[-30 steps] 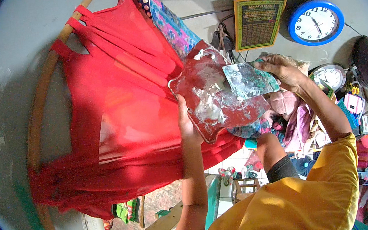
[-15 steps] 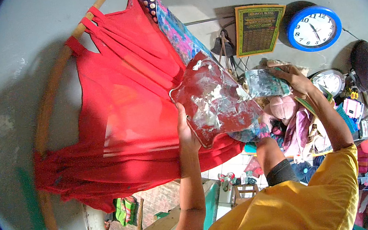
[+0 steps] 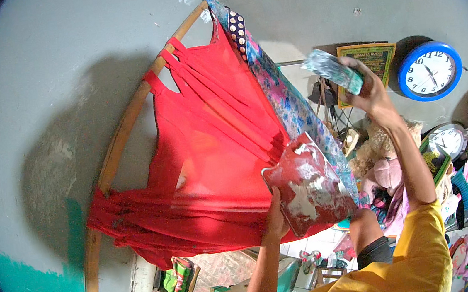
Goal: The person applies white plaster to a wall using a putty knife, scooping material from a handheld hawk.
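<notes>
My left hand [image 3: 276,218] grips the lower left edge of a dark red board [image 3: 319,198], which is smeared with white putty and held tilted in front of a hanging red cloth [image 3: 211,149]. Raised on the right, my right hand [image 3: 371,96] is closed on a flat putty scraper [image 3: 333,71], grey-green and streaked with white. The scraper is clear of the board, up against the view of the grey wall [image 3: 287,15]. Part of my left hand's fingers is hidden behind the board.
The red cloth hangs by loops from a wooden pole [image 3: 125,125], with a flowered blue cloth [image 3: 279,87] beside it. A blue-rimmed clock [image 3: 429,71] and a framed panel [image 3: 383,55] hang on the right wall. Below them stand a pink plush toy [image 3: 387,173] and a second clock [image 3: 447,141].
The scraper has risen away from the board in my right hand and turned more steeply. My left hand and the board sit lower and further right in view, and the whole scene has shifted too.
</notes>
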`<state>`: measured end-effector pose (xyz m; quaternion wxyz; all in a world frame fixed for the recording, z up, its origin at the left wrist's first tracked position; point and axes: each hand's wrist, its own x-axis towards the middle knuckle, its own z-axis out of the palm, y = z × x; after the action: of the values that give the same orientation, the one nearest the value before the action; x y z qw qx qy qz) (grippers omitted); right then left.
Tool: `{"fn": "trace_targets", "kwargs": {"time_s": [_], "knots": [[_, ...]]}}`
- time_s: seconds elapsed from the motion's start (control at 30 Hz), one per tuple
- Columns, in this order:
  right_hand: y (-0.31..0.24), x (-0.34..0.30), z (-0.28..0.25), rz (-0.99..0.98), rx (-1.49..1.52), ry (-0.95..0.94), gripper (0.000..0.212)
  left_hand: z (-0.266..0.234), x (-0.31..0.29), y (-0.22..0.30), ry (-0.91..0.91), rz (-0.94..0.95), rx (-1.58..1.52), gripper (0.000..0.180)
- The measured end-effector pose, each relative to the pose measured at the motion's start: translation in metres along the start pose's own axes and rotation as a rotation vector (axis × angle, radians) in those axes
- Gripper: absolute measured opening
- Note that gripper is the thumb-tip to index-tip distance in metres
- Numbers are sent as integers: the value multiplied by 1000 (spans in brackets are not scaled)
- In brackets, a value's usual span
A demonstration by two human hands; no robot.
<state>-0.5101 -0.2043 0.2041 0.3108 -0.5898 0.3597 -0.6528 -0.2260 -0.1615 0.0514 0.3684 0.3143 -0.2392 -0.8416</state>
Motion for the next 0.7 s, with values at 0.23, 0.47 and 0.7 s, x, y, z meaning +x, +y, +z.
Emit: {"fn": "trace_targets", "kwargs": {"time_s": [0.23,0.47,0.7], "knots": [[-2,72,81,48,-354,-2,31,-31,-15,-48,30,-29,-63,65],[20,167,106,-713,-517,355,30,-46,-32,-70,21,-66,-87,66],[10,243,117,-195,-262,45,24,-41,-40,-70,31,-7,-75,64]]}}
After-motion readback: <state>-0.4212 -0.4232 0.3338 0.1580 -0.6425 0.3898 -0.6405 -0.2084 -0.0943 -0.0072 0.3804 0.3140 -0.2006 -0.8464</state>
